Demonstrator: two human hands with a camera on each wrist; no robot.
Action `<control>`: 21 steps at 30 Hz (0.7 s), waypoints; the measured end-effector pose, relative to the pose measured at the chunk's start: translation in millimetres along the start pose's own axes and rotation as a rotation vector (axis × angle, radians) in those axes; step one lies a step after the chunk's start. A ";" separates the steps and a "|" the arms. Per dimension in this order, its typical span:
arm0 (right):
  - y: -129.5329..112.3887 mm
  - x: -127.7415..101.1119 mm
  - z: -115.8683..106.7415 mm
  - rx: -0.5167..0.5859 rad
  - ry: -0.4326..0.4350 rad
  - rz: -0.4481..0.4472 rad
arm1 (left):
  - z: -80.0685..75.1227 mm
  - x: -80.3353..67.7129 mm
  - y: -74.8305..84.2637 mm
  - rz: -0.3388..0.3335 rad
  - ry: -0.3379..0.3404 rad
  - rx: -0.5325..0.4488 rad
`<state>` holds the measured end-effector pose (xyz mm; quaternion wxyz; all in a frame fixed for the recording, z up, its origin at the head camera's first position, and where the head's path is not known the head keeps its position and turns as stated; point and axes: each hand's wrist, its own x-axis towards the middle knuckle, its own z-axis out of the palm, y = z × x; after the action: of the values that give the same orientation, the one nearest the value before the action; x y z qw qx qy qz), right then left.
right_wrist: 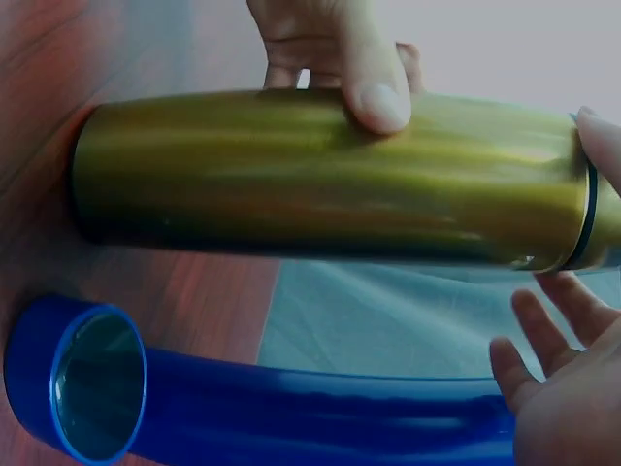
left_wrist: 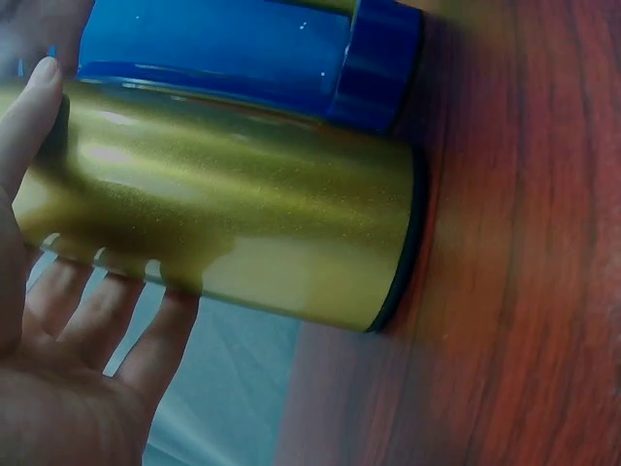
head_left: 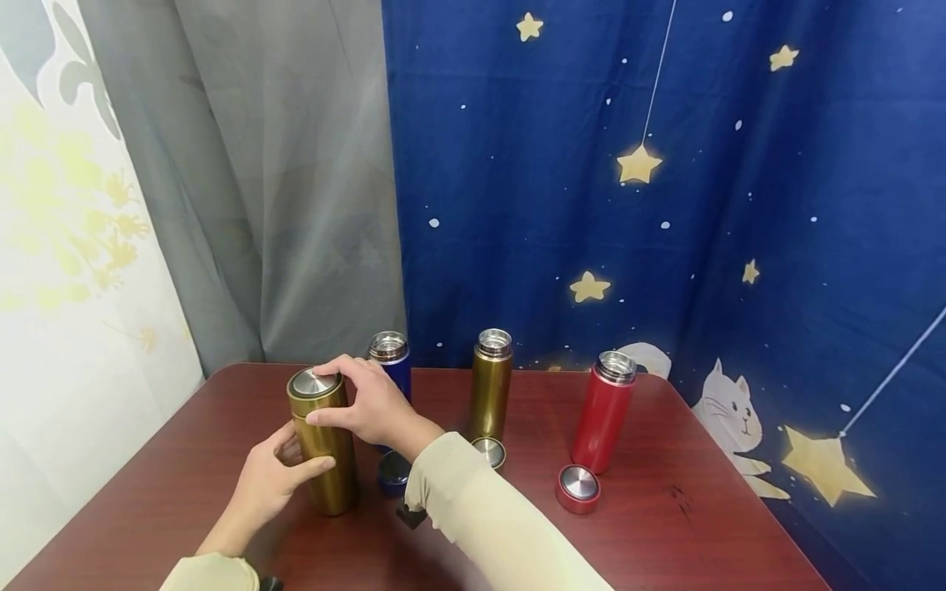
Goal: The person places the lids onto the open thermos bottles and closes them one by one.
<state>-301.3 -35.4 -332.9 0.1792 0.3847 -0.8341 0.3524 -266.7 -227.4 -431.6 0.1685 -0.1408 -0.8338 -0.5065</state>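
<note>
A gold vacuum flask (head_left: 330, 472) stands upright at the left of the table, its gold lid (head_left: 314, 382) with a steel top seated at the mouth. My left hand (head_left: 268, 478) holds the flask's body, thumb on the near side and fingers round the far side. From above, my right hand (head_left: 383, 408) grips the lid between thumb and fingers. A dark ring shows between lid and body in the right wrist view. Just behind my right hand is an uncapped blue flask (head_left: 400, 374), partly hidden, with its blue lid (head_left: 393, 471) in front.
Farther right stand an uncapped gold flask (head_left: 490, 402) and an uncapped red flask (head_left: 602, 420). A gold lid (head_left: 489, 451) lies before the one, a red lid (head_left: 578, 490) before the other. Curtains (head_left: 517, 205) hang behind the dark red wooden table (head_left: 702, 525).
</note>
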 end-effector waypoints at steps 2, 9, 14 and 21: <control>-2.8 0.4 1.3 0.035 -0.008 0.033 | 0.5 0.0 -0.6 -0.004 0.011 0.009; -3.2 0.4 0.0 0.153 -0.076 0.081 | 1.1 0.1 -0.6 -0.009 0.015 -0.003; 2.4 0.6 -9.4 0.335 -0.223 0.031 | -1.9 1.6 -3.3 0.002 -0.057 -0.065; 7.4 4.1 -17.0 0.466 -0.366 -0.063 | -5.2 5.4 -5.6 0.009 -0.171 -0.171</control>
<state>-309.1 -21.8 -322.1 -0.0567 0.4982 -0.7369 0.4535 -273.2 -234.2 -431.5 0.0865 -0.2013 -0.7982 -0.5611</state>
